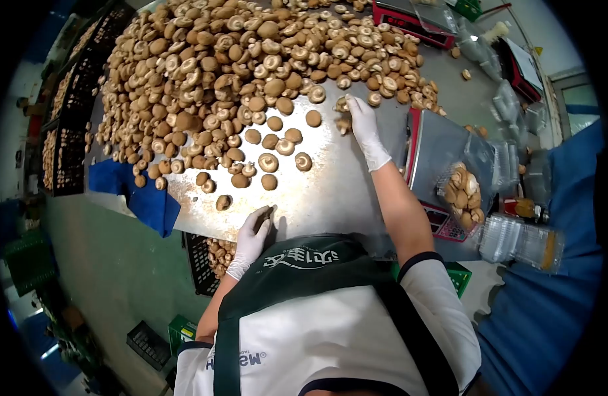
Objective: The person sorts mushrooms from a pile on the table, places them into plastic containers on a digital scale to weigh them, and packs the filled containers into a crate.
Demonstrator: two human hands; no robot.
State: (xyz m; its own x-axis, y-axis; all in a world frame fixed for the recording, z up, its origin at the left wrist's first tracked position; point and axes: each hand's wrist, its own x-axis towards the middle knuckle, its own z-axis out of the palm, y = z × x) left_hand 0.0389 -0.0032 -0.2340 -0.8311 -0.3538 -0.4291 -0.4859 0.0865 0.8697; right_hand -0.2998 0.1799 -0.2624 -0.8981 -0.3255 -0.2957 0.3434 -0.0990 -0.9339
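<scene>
A large heap of brown mushrooms covers the far part of the metal table. My right hand, in a white glove, is closed on a mushroom at its fingertips, past the heap's near right edge. Another mushroom shows just below those fingers; whether it is held too I cannot tell. By the table's near edge, my gloved left hand pinches a small brown mushroom, mostly hidden by the fingers. Several loose mushrooms lie between the heap and my left hand.
To the right stands a scale with a clear tray of mushrooms on it. Clear plastic trays lie beyond. Another red scale is at the back. Black crates line the left; a blue cloth hangs over the edge.
</scene>
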